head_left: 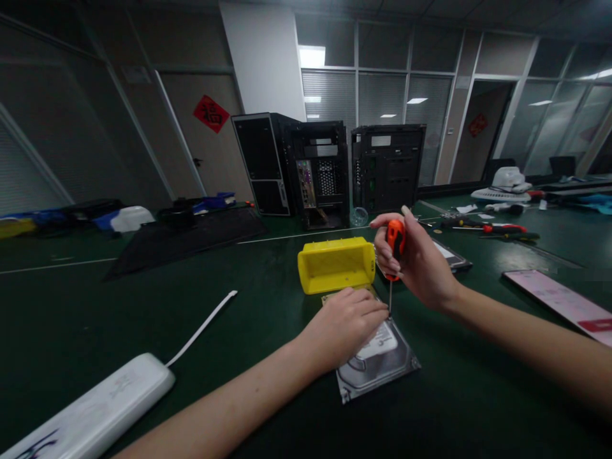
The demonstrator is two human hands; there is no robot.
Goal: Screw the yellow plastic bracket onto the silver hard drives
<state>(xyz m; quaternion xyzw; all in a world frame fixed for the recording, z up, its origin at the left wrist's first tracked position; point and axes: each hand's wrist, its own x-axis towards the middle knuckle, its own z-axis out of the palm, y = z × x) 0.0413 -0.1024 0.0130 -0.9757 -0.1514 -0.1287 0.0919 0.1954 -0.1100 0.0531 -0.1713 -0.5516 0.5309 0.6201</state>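
A silver hard disk drive (pixel 382 373) lies flat on the green table, its white label partly covered. My left hand (pixel 347 325) presses down over its far part, fingers together and bent, fingertips beside the screwdriver's tip. In my right hand (pixel 421 261) is a screwdriver (pixel 396 239) with an orange and black handle, gripped between thumb and fingers. It stands nearly upright, and its thin shaft meets the drive near the far right edge. Just beyond the drive, a yellow plastic bin (pixel 337 264) faces me with its opening.
Behind stand black computer cases (pixel 268 166), one with its inside exposed. A second drive (pixel 452 255) lies behind my right hand. Right are a phone (pixel 559 296), several hand tools (pixel 502 228) and a white device (pixel 507 182). A white power strip (pixel 109 395) is front left, a black mat (pixel 182 236) behind.
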